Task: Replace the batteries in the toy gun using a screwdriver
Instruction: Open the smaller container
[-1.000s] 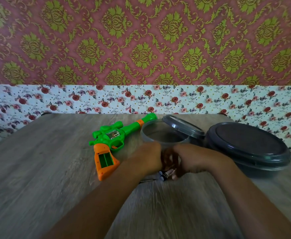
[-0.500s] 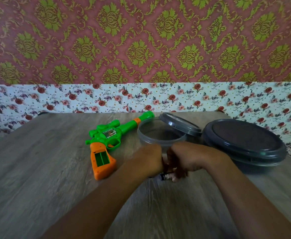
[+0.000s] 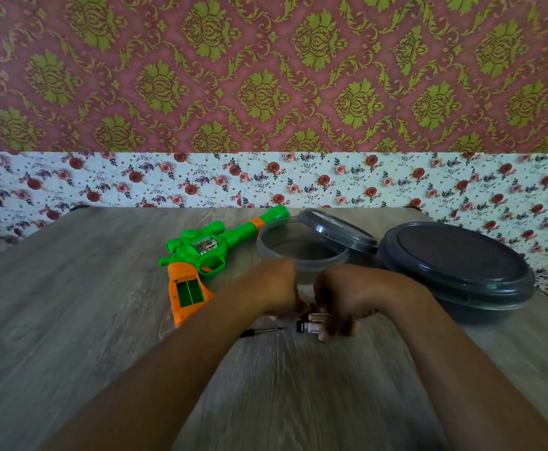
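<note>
Wood-grain laminate covers the table (image 3: 71,320), whose near stretch is smeared by motion blur. Toward the middle of the far edge lies the plastic toy gun (image 3: 207,252), green body and barrel, orange handle turned up with its battery compartment (image 3: 189,291) uncovered and showing green inside. Nearer the front edge, a thin screwdriver (image 3: 262,332) lies flat, its handle end hidden by the left forearm. The left hand (image 3: 272,286) has its fingers curled out of sight, so whether its grip holds anything cannot be told. Just right, two batteries (image 3: 311,323) are pinched in the right hand (image 3: 347,297); their label is too blurred to read. Behind the hands stands a translucent round container (image 3: 301,252), its lid (image 3: 337,231) leaning on the rim. A larger dark lidded container (image 3: 454,265) sits at the right edge.
</note>
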A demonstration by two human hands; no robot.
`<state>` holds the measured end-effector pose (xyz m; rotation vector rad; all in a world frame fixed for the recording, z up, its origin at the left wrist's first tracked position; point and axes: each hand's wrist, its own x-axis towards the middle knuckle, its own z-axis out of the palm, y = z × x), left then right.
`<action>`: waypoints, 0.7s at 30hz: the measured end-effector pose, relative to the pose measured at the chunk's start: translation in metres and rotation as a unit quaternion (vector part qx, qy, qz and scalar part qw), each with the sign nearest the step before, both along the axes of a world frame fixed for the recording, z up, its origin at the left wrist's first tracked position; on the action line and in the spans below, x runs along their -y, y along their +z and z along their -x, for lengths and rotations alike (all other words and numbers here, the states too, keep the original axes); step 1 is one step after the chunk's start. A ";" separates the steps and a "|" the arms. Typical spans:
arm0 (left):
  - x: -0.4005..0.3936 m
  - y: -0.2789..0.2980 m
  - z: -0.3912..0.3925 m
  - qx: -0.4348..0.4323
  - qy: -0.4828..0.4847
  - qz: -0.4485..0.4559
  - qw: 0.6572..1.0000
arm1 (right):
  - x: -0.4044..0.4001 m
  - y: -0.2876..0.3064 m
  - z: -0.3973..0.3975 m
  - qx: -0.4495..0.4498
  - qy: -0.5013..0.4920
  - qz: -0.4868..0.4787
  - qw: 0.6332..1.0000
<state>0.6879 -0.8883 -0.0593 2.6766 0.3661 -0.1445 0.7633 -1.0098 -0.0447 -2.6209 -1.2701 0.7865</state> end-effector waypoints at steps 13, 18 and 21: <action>-0.010 0.023 -0.005 0.306 0.095 -0.018 0.947 | -0.011 -0.010 0.002 0.096 -0.003 -0.033 0.995; -0.009 -0.006 -0.013 0.305 0.065 -0.079 0.947 | -0.001 0.009 0.001 0.058 0.017 -0.096 0.993; -0.013 -0.010 -0.012 0.292 0.065 -0.091 0.950 | 0.008 0.018 -0.008 0.059 -0.008 -0.176 0.983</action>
